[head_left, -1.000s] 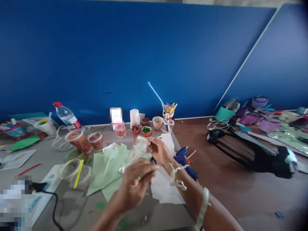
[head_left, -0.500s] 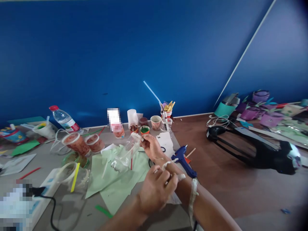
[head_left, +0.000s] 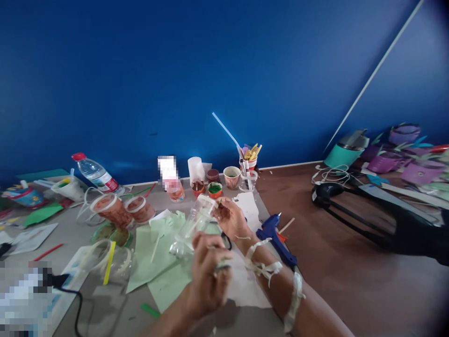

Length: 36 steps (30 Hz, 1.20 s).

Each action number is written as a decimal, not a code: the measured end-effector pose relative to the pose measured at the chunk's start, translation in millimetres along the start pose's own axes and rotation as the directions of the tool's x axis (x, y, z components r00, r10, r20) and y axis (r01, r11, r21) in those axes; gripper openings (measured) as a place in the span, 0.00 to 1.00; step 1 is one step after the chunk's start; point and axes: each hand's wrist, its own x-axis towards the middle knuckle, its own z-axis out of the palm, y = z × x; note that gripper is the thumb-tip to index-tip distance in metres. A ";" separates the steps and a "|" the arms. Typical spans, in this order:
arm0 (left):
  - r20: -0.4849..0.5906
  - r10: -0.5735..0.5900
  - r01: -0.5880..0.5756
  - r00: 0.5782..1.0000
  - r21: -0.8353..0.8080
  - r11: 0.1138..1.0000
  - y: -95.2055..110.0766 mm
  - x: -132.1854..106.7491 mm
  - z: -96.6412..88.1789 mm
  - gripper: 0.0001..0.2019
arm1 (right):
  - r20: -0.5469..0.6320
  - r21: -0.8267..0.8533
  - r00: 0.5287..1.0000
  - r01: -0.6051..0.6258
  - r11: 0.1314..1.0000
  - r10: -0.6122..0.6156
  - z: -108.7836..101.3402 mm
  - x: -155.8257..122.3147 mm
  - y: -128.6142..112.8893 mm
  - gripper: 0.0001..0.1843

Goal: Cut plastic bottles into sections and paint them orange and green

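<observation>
My right hand [head_left: 231, 217] is closed on the rim of a clear plastic cup [head_left: 191, 229], which lies tilted over pale green paper sheets [head_left: 147, 252]. My left hand [head_left: 212, 274] is closed just below the cup, with a small whitish piece [head_left: 223, 265] between its fingers; its kind is unclear. Whitish strips [head_left: 264, 268] are wrapped round my right forearm, one with loose ends. Beside that forearm lies a blue glue gun [head_left: 277, 238]. White paper [head_left: 245, 283] lies underneath my hands.
At the back stand brown-coated cups [head_left: 138, 209], a bottle with a red cap [head_left: 98, 175], paint cups [head_left: 214, 190] and a cup of wooden sticks [head_left: 248, 161]. A power strip [head_left: 70, 281] lies at the left. Rightward are a black strap-like object [head_left: 365, 220] and purple cups [head_left: 423, 171].
My left hand has moved left, off my right forearm, toward the cup. The strip on the forearm now shows loose ends. My right hand keeps the cup, and the view has shifted slightly left.
</observation>
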 end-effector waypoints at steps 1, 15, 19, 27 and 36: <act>-0.081 -0.065 0.063 0.995 -0.032 0.997 -3.2 4.2 -6.3 0.07 | 0.005 0.008 1.000 0.003 1.000 -0.003 0.2 -0.9 -0.1 0.07; 0.291 -0.691 0.705 0.662 -0.554 0.442 -79.0 6.2 -39.9 0.23 | 0.090 0.005 0.996 0.020 1.000 -0.021 -5.2 -0.9 6.1 0.15; 0.364 -0.680 0.714 0.637 -0.611 0.341 -76.9 3.3 -28.0 0.33 | 0.121 -0.019 0.992 0.030 0.999 -0.027 -5.9 -3.4 4.7 0.15; 0.406 -0.718 0.697 0.566 -0.700 0.154 -77.0 8.2 -24.9 0.23 | 0.138 -0.032 0.989 0.064 0.997 -0.059 -3.3 -6.3 7.2 0.16; 0.366 -0.818 0.549 0.444 -0.832 -0.074 -102.9 -5.0 -45.7 0.21 | -0.094 -0.363 0.964 0.200 0.910 -0.250 -4.4 1.4 -10.8 0.09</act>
